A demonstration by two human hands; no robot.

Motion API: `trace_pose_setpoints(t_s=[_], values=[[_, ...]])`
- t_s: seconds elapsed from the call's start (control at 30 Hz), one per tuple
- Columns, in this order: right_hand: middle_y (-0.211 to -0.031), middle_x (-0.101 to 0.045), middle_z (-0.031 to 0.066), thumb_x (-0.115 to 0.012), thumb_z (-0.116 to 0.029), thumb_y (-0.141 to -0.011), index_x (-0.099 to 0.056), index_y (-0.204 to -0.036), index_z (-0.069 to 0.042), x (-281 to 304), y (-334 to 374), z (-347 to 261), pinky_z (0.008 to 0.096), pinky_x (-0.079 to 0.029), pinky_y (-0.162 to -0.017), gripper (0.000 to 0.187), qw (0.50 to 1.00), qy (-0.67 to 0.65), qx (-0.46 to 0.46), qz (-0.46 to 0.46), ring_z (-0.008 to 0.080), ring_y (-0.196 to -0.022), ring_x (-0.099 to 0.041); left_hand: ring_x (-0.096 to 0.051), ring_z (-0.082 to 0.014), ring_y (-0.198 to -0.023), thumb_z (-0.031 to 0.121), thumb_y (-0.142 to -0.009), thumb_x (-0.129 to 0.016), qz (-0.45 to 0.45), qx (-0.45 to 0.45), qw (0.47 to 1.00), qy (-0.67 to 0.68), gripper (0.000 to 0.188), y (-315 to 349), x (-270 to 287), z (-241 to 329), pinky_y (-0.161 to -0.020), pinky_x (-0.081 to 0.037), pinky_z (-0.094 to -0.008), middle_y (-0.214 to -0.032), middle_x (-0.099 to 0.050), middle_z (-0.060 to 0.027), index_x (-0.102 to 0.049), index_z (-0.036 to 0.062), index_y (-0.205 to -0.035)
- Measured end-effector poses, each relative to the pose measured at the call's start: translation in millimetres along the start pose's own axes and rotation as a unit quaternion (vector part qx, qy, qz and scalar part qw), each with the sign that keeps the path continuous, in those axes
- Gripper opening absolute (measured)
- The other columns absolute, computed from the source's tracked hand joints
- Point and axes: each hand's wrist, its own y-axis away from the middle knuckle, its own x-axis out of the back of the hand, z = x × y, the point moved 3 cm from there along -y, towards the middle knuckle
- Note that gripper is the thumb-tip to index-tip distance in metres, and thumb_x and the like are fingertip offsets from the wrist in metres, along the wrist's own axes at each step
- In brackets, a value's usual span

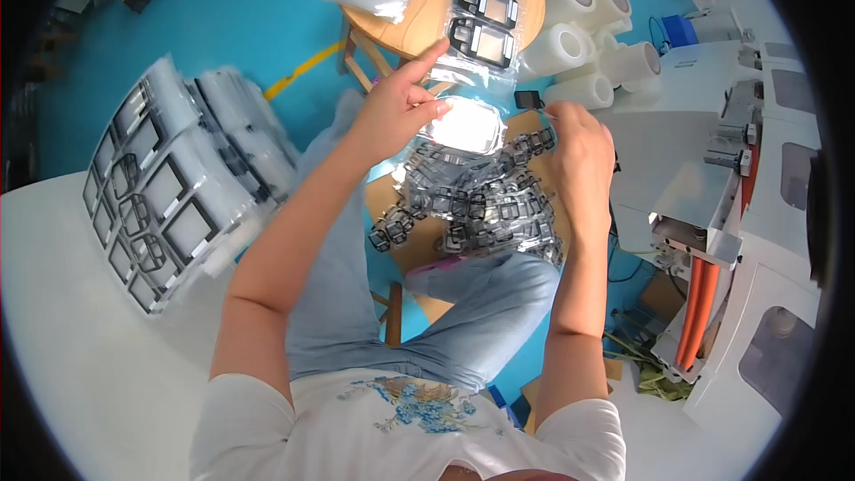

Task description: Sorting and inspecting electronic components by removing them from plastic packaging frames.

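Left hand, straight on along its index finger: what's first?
Probably the nearest black-framed panel on the wooden stool; left hand looks almost at its edge, depth unclear.

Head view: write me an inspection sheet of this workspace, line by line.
Surface: round wooden stool, partly covered.
Work pieces: clear strip with three black-framed parts; small black piece.
Clutter: heap of small black frames in film; white rolls; framed sheets stacked at left.
Hands: left hand spread at the strip's edge, strong glare by its thumb; right hand bunched beside the small black piece, grip unclear.
Cables: thin dark cable; orange tubes.
Surroundings: blue floor; white machine at right.
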Motion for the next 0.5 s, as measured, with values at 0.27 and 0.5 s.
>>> trace_pose_setpoints(t_s=[0.27,0.5], values=[[-0.077,-0.068,-0.0002,-0.078,-0.01,-0.084,-0.069,-0.085,-0.001,-5,-3,-9,0.0229,-0.046,-0.065,0.012,0.801,-0.572,-0.172,-0.047,0.0062,-0.071,-0.059,-0.065,-0.0126,-0.094,0.013,-0.09,-0.07,-0.054,-0.07,0.981,0.171,0.072,32,-21,-11,-0.086,-0.048,-0.0269,-0.098,-0.071,-0.0093,-0.032,0.0062,-0.151],[-0.075,-0.056,-0.0063,-0.075,-0.036,-0.086,-0.07,-0.095,-0.002,-50,-158,72,0.0219,-0.035,-0.056,0.035,0.848,-0.491,-0.198,0.025,0.0035,-0.064,-0.044,-0.062,-0.009,-0.075,0.002,-0.09,-0.065,0.07,-0.051,0.979,0.184,0.067,17,-28,-19,-0.069,-0.049,-0.0232,-0.086,-0.068,-0.0085,-0.032,0.0039,-0.148]])
